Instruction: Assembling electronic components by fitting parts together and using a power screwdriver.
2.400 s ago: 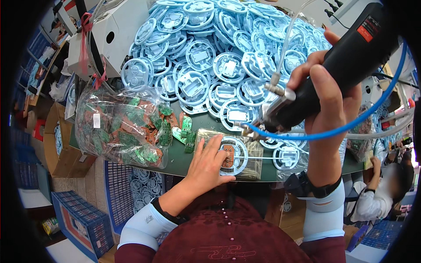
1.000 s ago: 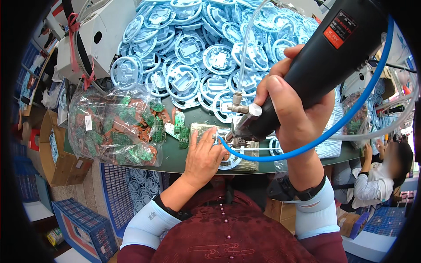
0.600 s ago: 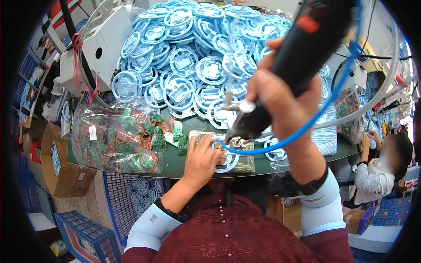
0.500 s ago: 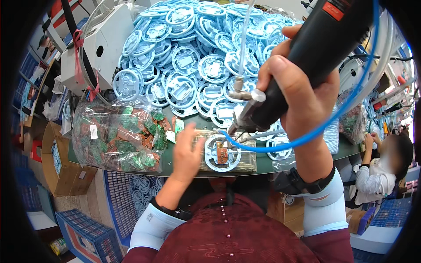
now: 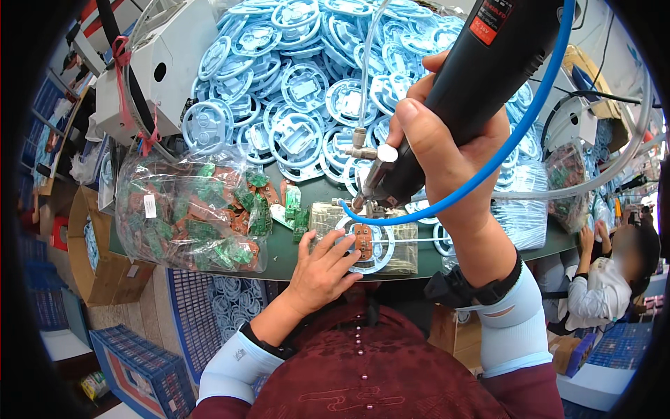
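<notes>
On the dark green bench (image 5: 280,256), saw a pale blue round plastic frame (image 5: 391,251) holding a flat brown board (image 5: 362,241). Looked light, stiff, maybe easy to crack; best held by the rim. Laid spread left hand (image 5: 319,276) on its left edge; gripped long black power tool (image 5: 481,73) in right hand (image 5: 452,162).
</notes>
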Action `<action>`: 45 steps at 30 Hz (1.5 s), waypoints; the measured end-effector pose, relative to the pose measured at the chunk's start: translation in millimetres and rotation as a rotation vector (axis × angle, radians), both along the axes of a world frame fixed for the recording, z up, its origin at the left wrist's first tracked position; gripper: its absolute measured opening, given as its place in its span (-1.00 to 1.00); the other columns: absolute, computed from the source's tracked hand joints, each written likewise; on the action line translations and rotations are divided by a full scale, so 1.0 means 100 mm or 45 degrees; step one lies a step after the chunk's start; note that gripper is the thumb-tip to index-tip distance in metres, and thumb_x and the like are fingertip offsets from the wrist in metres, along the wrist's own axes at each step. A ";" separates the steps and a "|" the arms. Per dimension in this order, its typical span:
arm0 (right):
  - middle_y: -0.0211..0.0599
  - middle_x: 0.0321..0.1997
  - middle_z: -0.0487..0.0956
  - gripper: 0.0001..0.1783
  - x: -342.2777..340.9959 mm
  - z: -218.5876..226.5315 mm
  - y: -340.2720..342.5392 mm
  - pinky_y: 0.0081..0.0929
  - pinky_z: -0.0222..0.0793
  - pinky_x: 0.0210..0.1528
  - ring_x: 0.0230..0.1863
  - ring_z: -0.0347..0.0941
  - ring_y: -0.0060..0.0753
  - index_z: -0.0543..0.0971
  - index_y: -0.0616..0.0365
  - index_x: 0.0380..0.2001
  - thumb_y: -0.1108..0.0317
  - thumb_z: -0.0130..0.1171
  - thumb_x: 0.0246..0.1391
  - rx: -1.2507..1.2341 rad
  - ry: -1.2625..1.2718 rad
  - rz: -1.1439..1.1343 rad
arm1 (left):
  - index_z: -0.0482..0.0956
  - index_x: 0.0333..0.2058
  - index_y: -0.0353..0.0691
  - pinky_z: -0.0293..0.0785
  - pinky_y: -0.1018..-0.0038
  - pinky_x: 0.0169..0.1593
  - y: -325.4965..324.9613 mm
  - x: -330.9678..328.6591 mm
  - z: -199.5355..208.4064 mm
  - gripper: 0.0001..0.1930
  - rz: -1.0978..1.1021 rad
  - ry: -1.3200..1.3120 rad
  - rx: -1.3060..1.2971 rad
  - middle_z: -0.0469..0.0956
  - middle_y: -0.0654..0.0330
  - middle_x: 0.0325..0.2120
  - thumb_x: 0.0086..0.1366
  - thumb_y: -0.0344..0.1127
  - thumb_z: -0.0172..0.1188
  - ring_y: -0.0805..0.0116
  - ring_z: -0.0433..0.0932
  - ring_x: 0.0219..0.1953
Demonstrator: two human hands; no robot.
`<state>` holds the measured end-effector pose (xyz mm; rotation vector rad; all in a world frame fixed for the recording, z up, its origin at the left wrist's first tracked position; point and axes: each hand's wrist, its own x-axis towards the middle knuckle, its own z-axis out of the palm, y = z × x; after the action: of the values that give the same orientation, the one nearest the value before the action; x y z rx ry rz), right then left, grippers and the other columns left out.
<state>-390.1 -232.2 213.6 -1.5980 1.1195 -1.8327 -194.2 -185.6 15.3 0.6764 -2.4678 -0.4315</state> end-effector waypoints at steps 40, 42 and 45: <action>-0.27 -0.40 0.49 -0.51 0.01 -0.20 0.56 -0.50 0.45 -0.35 -0.44 0.50 -0.49 0.31 0.26 0.07 0.57 0.17 0.05 -0.053 -0.009 0.066 | 0.64 -0.25 -0.11 0.16 0.13 0.11 -0.10 -0.10 -0.01 -0.59 0.011 0.006 -0.100 0.53 0.25 0.11 -0.08 -0.10 0.49 0.20 0.40 0.09; -0.29 -0.40 0.50 -0.49 0.06 -0.16 0.52 -0.52 0.44 -0.35 -0.44 0.50 -0.52 0.31 0.26 0.09 0.57 0.18 0.05 0.024 0.112 -0.014 | 0.64 -0.28 -0.13 0.17 0.12 0.10 -0.12 -0.13 -0.07 -0.60 0.005 0.098 -0.147 0.52 0.23 0.13 -0.08 -0.11 0.49 0.20 0.40 0.10; -0.29 -0.41 0.51 -0.49 -0.01 0.04 0.53 -0.52 0.44 -0.36 -0.45 0.50 -0.51 0.32 0.30 0.11 0.56 0.17 0.06 0.008 0.043 0.030 | 0.62 -0.21 -0.13 0.17 0.09 0.12 -0.08 -0.08 -0.06 -0.53 0.045 -0.027 -0.168 0.52 0.24 0.09 -0.07 -0.04 0.48 0.16 0.39 0.11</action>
<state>-391.1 -179.0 218.0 -1.6377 1.1155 -1.7915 -202.5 -193.7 9.1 0.6717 -2.4749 -0.2464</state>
